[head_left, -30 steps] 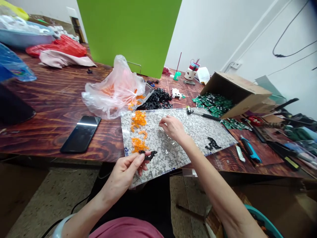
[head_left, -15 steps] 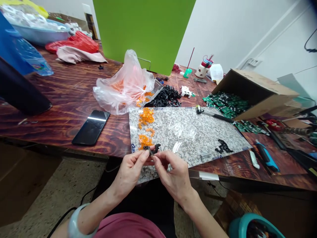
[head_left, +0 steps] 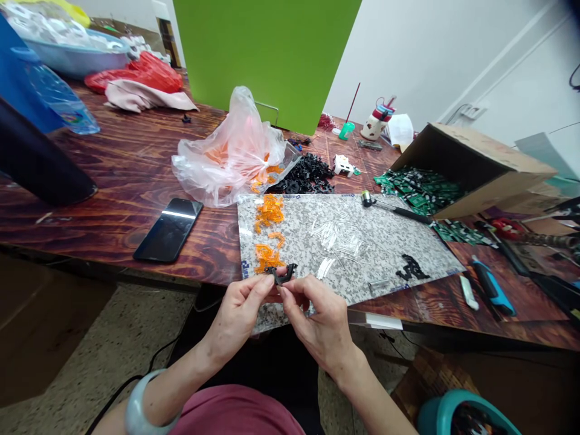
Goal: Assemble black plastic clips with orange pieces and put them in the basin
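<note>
Close in front of me, over the near edge of the speckled board point(head_left: 299, 223), a small black plastic part point(head_left: 286, 275) is held between both hands. My left hand point(head_left: 247, 302) pinches its left side between thumb and forefinger. My right hand point(head_left: 317, 308) is closed at its lower right side, fingertips against it. Just beyond the hands lie orange plastic clips point(head_left: 266, 256), with a second orange pile point(head_left: 270, 210) farther up. Thin silvery strips point(head_left: 338, 235) are scattered mid-board. A few black parts point(head_left: 411, 267) lie at the board's right.
A phone point(head_left: 168, 231) lies left of the board, and a plastic bag point(head_left: 226, 154) behind it. Black pieces point(head_left: 310, 175) are heaped at the back. A hammer point(head_left: 394, 209) crosses the board's far edge, near a carton point(head_left: 489, 157) of green circuit boards. A blue-handled tool point(head_left: 493, 287) is at right.
The view has shifted slightly, so the table scene sits a little farther right. Both hands keep their grip on the black part, which shows slightly more between the fingers.
</note>
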Available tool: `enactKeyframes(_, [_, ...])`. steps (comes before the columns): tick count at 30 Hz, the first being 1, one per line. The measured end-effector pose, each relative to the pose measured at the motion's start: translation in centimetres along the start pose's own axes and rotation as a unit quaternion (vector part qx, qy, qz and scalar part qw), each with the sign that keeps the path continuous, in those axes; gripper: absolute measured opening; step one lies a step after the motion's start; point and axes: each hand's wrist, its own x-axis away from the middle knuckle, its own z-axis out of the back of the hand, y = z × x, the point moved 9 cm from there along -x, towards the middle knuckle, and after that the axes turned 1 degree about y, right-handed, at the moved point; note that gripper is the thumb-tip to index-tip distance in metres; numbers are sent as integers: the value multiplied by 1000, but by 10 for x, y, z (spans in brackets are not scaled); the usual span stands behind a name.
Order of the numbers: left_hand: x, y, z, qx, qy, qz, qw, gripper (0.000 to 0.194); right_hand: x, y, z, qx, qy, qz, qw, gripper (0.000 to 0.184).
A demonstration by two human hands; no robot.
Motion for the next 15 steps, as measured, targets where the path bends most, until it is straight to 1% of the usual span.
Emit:
enactKeyframes(3, [1,-1,-1,5,-5,-3,1000,28,1,-1,0,5,1,0,1000,11])
enactKeyframes(7, [3,-2,1,3,4,-4,1000,31,1,0,-1,8,2,-11,1000,12])
enactKeyframes(15, [3,8,2,-59,40,-21,997,27,3,2,-3,-6,7,-35,999,13])
